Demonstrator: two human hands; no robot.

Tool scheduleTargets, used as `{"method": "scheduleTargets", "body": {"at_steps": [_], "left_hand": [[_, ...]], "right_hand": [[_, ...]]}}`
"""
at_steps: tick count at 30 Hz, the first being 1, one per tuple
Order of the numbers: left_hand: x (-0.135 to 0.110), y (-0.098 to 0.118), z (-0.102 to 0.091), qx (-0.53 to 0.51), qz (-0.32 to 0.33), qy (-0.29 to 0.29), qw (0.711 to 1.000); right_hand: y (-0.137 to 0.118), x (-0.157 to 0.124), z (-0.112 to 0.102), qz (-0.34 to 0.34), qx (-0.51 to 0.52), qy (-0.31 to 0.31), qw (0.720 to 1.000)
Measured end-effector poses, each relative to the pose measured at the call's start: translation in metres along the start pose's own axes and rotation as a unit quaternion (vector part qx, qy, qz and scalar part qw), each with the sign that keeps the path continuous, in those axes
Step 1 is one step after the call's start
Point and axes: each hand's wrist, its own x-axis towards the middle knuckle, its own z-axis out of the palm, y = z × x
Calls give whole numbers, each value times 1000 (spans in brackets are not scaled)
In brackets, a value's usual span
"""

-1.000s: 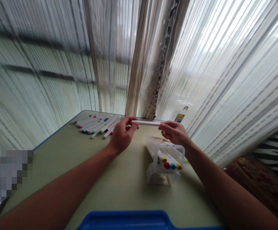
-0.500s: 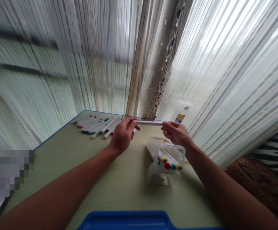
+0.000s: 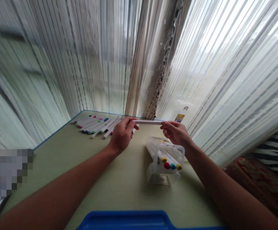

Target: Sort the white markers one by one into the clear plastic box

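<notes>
Both hands hold one white marker (image 3: 148,122) level above the green table (image 3: 119,179). My left hand (image 3: 122,135) pinches its left end with fingers closed. My right hand (image 3: 176,132) pinches its right end. Below the right hand stands a clear plastic marker case (image 3: 164,166) with several markers inside, their yellow, red and blue caps facing me. A row of several loose white markers (image 3: 98,125) lies at the table's far left, beyond the left hand.
Striped sheer curtains (image 3: 201,64) hang close behind the table's far edge. A blue tray rim (image 3: 124,220) sits at the near edge. A zebra-patterned cushion (image 3: 273,147) lies to the right. A small yellow label (image 3: 179,118) sits by the curtain.
The hands have stayed almost still with the marker between them. The view has shifted slightly; the curtains look blurred from head motion.
</notes>
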Motion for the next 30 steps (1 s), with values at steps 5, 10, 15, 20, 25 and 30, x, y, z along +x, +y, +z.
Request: {"method": "scheduleTargets", "body": {"at_steps": [5, 10, 15, 20, 25, 30], "left_hand": [[0, 1, 0, 2, 4, 3, 1000], [0, 0, -1, 6, 5, 2, 1000], [1, -2, -1, 9, 6, -2, 1000], [1, -3, -1, 4, 5, 0, 1000], [1, -5, -1, -1, 3, 2, 1000], [0, -4, -1, 6, 5, 4, 1000]], "right_hand": [[0, 0, 0, 3, -2, -4, 1000], [0, 0, -1, 1, -2, -9, 1000], [1, 1, -2, -6, 3, -7, 1000], [2, 1, -1, -13, 12, -15, 1000], [2, 1, 0, -13, 20, -20, 1000], [3, 0, 0, -10, 13, -16, 1000]]}}
